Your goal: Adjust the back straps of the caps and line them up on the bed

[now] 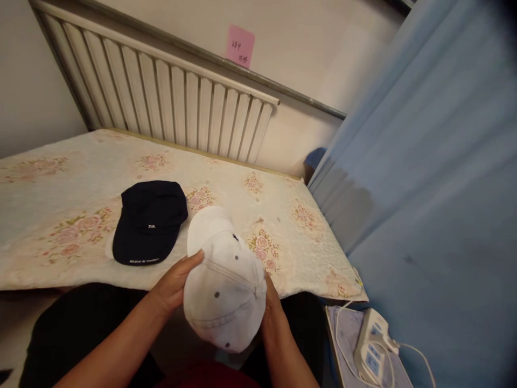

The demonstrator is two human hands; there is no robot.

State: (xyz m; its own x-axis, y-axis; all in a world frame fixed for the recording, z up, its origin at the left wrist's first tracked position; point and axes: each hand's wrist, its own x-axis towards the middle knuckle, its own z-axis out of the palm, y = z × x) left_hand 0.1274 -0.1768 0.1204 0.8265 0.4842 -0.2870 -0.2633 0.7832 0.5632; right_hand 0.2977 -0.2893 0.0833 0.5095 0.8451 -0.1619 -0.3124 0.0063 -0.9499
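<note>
A white baseball cap (226,285) is held between my two hands above my lap, its brim tilted up and to the left. My left hand (175,283) grips the cap's left side near the brim, thumb on top of the fabric. On the right side, my right hand (272,296) is closed on the cap's edge, its fingers mostly hidden behind the crown. A black baseball cap (151,218) with white lettering on its brim lies on the flowered bedspread (226,180), just left of the white cap.
A white radiator (177,102) runs along the wall behind the bed. A blue curtain (424,188) hangs on the right. Below it, a power strip (371,345) with white cords sits on a small table (343,345). A pink note (240,46) is on the wall.
</note>
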